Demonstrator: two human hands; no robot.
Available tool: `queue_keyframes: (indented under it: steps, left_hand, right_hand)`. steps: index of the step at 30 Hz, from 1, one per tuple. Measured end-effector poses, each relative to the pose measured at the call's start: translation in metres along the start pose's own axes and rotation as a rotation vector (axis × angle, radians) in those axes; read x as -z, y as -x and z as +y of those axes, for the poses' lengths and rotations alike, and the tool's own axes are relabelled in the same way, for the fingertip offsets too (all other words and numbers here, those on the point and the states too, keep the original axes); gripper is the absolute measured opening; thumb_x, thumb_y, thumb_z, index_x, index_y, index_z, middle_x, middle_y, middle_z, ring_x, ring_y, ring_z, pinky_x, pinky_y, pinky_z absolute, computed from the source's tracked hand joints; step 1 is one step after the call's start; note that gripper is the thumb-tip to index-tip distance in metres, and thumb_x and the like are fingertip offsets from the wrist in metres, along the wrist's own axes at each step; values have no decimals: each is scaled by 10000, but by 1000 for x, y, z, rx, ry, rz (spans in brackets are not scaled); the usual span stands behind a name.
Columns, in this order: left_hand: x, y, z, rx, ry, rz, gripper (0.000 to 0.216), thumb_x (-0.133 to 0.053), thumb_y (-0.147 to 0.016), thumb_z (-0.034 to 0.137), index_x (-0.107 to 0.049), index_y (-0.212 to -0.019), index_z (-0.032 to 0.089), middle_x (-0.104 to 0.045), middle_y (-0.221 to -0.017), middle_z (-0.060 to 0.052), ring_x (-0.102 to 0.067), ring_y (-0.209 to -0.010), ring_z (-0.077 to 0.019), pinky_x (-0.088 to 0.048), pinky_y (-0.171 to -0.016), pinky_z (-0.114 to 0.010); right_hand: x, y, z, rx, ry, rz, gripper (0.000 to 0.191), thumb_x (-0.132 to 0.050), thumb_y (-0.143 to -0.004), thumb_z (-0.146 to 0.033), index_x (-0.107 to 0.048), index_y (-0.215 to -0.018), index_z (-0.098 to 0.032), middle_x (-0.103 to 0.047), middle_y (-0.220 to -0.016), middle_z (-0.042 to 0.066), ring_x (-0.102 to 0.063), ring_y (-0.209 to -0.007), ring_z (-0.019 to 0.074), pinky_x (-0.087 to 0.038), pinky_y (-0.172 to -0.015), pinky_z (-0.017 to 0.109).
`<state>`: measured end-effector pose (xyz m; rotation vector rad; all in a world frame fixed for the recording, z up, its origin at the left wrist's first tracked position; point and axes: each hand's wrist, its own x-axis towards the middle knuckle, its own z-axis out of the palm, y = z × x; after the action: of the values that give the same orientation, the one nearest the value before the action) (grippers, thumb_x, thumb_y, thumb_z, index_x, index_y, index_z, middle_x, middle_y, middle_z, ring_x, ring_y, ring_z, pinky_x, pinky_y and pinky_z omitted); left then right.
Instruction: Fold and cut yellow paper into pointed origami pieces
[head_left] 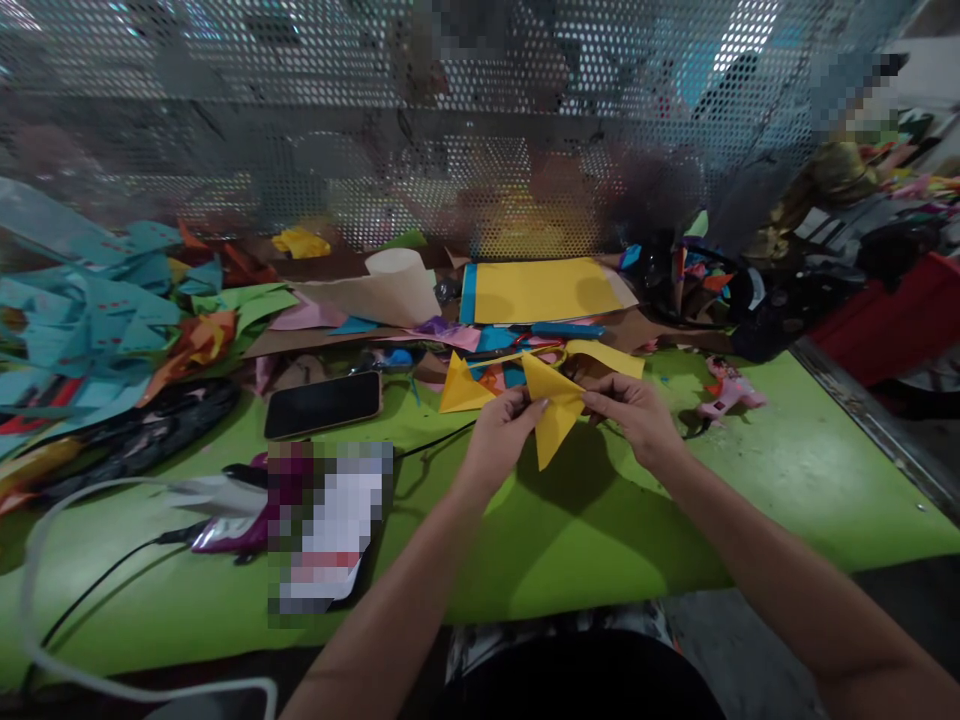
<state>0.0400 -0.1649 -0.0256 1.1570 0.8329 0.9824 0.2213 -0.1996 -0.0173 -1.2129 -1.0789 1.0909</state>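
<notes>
Between my two hands a folded piece of yellow paper (555,405) is held above the green table. My left hand (504,425) pinches its left side with thumb and fingers. At its right corner my right hand (628,408) grips the paper between thumb and forefinger. The sheet is creased into pointed, triangular flaps, one point hanging down. Just left of it, another yellow folded paper (463,385) stands on the table. A pair of yellow-handled scissors (553,352) appears to lie behind my hands, partly hidden.
A dark phone (324,404) lies to the left, near a second, blurred-out device (341,525) and a purple cabled object (240,530). Yellow sheets (551,290) and paper scraps line the back beneath a perforated metal panel (337,150). A pink object (731,392) sits at right.
</notes>
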Motion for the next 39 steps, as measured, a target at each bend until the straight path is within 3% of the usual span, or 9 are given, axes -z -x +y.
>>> queue_keyframes:
  steps: [9,14,22,24,28,32,35,37,39]
  left_hand:
    - [-2,2,3,68,53,3,356,-787,-669,396,-707,-923,161,-741,-898,-44,-670,-838,-192,-515,-785,-300]
    - [-3,3,3,86,118,16,382,-802,-667,389,-708,-972,178,-746,-913,-36,-665,-795,-172,-513,-743,-273]
    - [-5,3,0,127,158,4,375,-825,-644,387,-705,-908,150,-743,-896,-55,-655,-763,-171,-514,-737,-287]
    - [-5,2,-1,120,139,14,382,-821,-646,396,-700,-910,148,-739,-887,-55,-649,-771,-171,-510,-746,-285]
    - [-3,1,-3,35,30,7,319,-775,-694,377,-697,-916,163,-724,-876,-37,-636,-818,-175,-494,-801,-291]
    - [1,0,-3,-95,-163,20,185,-718,-731,310,-712,-853,170,-702,-885,-39,-620,-857,-188,-477,-820,-297]
    - [4,-1,1,-160,-175,59,298,-728,-707,259,-703,-998,198,-674,-1065,-54,-610,-965,-190,-478,-837,-280]
    - [6,-1,2,-96,-105,108,369,-727,-727,294,-660,-1079,207,-668,-1058,-48,-618,-905,-164,-486,-774,-254]
    - [6,0,3,42,6,101,344,-675,-796,433,-653,-1029,181,-684,-950,-49,-618,-762,-139,-479,-664,-233]
  right_hand:
    - [2,1,-1,69,104,37,266,-761,-715,-439,-650,-701,-198,-609,-653,-9,-526,-614,123,-426,-580,262]
    - [-4,2,0,15,47,-57,322,-778,-689,-484,-657,-777,-198,-628,-746,-1,-542,-676,136,-433,-622,270]
    - [-4,2,5,42,86,-24,401,-790,-672,-511,-546,-620,-196,-501,-584,-45,-430,-568,107,-339,-538,251]
    - [-4,2,5,43,87,-30,375,-786,-678,-507,-577,-658,-196,-532,-619,-37,-457,-588,111,-361,-547,249]
    - [-3,1,2,61,52,-46,334,-780,-693,-449,-681,-914,-218,-661,-843,15,-573,-746,148,-457,-658,273]
    - [0,1,-1,127,69,-41,214,-765,-702,-361,-688,-845,-223,-665,-824,19,-595,-777,169,-485,-726,310]
    - [2,3,-5,272,103,-37,59,-708,-737,-245,-688,-790,-230,-665,-840,22,-617,-838,184,-490,-783,332]
    - [3,5,-10,392,167,-27,84,-670,-746,-160,-694,-772,-236,-678,-907,35,-627,-936,199,-483,-859,352]
    - [3,8,-14,462,249,-30,154,-641,-753,-100,-703,-771,-239,-689,-967,47,-629,-989,204,-476,-897,362]
